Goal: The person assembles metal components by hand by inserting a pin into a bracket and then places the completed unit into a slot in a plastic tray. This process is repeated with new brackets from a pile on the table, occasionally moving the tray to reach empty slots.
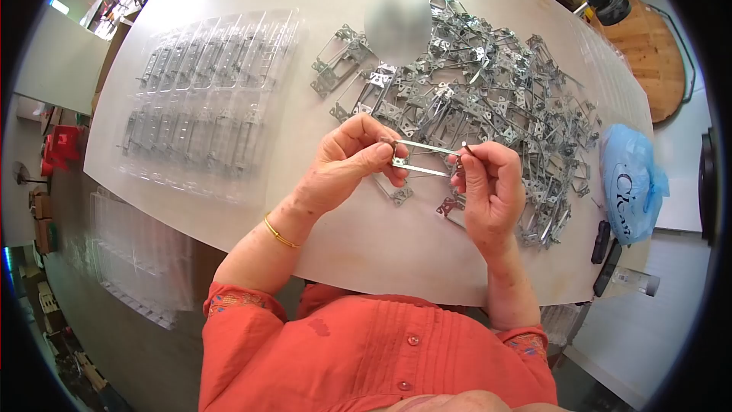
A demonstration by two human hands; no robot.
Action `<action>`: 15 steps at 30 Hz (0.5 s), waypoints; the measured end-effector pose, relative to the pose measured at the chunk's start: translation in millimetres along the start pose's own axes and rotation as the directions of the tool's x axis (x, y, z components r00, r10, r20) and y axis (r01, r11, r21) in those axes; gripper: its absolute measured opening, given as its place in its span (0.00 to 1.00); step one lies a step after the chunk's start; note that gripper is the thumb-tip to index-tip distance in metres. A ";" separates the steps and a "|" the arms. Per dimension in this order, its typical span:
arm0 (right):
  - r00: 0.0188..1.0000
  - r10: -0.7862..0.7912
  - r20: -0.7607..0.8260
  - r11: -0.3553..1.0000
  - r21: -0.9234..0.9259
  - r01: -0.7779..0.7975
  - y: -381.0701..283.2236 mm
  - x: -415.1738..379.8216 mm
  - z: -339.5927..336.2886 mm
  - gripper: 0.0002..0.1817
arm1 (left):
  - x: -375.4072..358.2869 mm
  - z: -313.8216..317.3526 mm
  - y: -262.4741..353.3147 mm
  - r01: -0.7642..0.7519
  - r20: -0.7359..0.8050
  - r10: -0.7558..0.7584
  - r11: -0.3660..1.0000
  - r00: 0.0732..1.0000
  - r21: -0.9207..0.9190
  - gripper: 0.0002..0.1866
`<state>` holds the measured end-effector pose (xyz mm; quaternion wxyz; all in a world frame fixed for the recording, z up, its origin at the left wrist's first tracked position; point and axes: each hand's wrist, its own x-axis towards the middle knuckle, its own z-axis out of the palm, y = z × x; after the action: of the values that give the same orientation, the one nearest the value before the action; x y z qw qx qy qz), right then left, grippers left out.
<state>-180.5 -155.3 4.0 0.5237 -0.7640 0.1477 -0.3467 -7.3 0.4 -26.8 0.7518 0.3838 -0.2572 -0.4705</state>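
Note:
My left hand [351, 160] pinches the left end of a thin metal frame [427, 146], which has two parallel bars. The frame's right end is between the thumb and fingers of my right hand [492, 191]. The frame is held above the table, in front of a large pile of similar metal frames [496, 84]. Below my hands, a loose metal piece [396, 192] lies near my left hand, and a reddish-ended piece [447, 206] lies beside my right hand. My fingers cover both ends of the held frame.
On the left of the table [328, 244] is a clear plastic tray [206, 99] with metal pieces in its slots. More clear trays [141, 252] stand below the left edge. At the right are a blue plastic bag [633, 183], a black object [601, 243] and a round wooden board [648, 61].

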 end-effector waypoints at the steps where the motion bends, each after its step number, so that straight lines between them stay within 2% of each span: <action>1: 1.000 0.002 0.005 1.000 -0.007 -0.002 0.8 1.3 -2.8 0.08 | -0.4 1.3 2.2 0.006 0.020 -0.006 1.000 1.000 -0.017 0.08; 2: 0.985 -0.172 0.022 0.977 -0.123 0.173 2.5 3.3 -7.0 0.09 | -0.1 3.5 5.4 0.004 0.019 -0.004 1.000 1.000 -0.025 0.08; 3: 0.940 -0.337 0.060 0.911 -0.230 0.341 3.9 5.2 -10.1 0.09 | 0.5 5.8 9.5 0.059 0.063 -0.051 0.988 0.997 -0.144 0.11; 4: 0.940 -0.333 0.067 0.911 -0.232 0.340 3.9 6.8 -12.0 0.09 | 0.8 6.1 11.1 0.119 0.112 -0.092 0.959 0.989 -0.257 0.15; 5: 0.888 -0.449 0.104 0.852 -0.249 0.460 3.4 8.2 -13.6 0.10 | 1.1 3.3 10.3 0.118 0.109 -0.092 0.957 0.990 -0.264 0.15; 6: 0.818 -0.556 0.144 0.777 -0.259 0.574 3.2 8.9 -14.4 0.11 | 1.8 -0.1 9.7 0.232 0.131 -0.208 0.950 0.969 -0.209 0.18; 7: 0.819 -0.554 0.150 0.778 -0.256 0.573 3.7 7.4 -13.9 0.11 | 1.5 -0.8 9.7 0.342 0.145 -0.322 0.927 0.936 -0.152 0.21; 9: 0.772 -0.607 0.191 0.723 -0.272 0.635 5.2 1.9 -11.9 0.13 | -0.9 4.2 12.6 0.385 0.154 -0.366 0.915 0.918 -0.123 0.21; 11: 0.767 -0.603 0.220 0.710 -0.290 0.642 4.9 -1.4 -11.4 0.14 | -2.4 7.6 15.6 0.463 0.198 -0.465 0.884 0.863 0.062 0.23; 13: 0.744 -0.623 0.242 0.692 -0.274 0.668 5.9 -0.7 -10.0 0.16 | -4.7 7.8 12.1 0.464 0.199 -0.472 0.882 0.859 0.084 0.23; 15: 0.754 -0.617 0.227 0.708 -0.259 0.657 9.5 -0.1 -9.1 0.15 | -4.1 9.3 11.7 0.461 0.192 -0.458 0.887 0.868 0.027 0.21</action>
<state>-185.5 -165.4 -2.7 0.2472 -0.8625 -0.1034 -0.4292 -10.0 4.1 -12.0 0.5935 0.3790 -0.2257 -0.6732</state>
